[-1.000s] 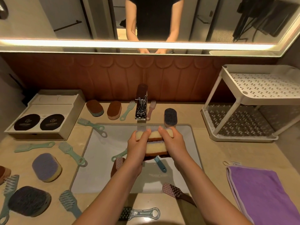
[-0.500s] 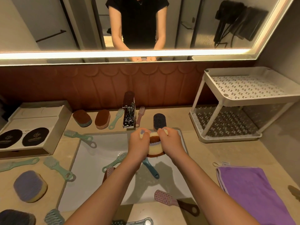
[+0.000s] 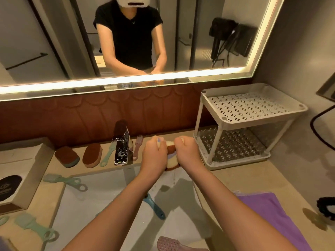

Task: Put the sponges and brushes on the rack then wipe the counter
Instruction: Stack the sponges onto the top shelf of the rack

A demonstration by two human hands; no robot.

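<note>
Cream, brown and lilac stacked sponges [image 3: 171, 157] clamped in left grip [image 3: 154, 156] and right grip [image 3: 188, 154], held over white sink [image 3: 101, 192], white perforated two-tier rack [image 3: 235, 164] nearby

— Any writing to read here?
— Only a pale logo mark on the black disc [image 3: 10, 185] atop the box [image 3: 27, 165], well left of the tap [image 3: 121, 151]; its letters are too blurred to make out

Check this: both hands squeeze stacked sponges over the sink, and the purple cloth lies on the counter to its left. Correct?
No: the head view shows the purple cloth on the counter, right of the sink. The left hand and right hand do squeeze the stacked sponges over it.
</note>
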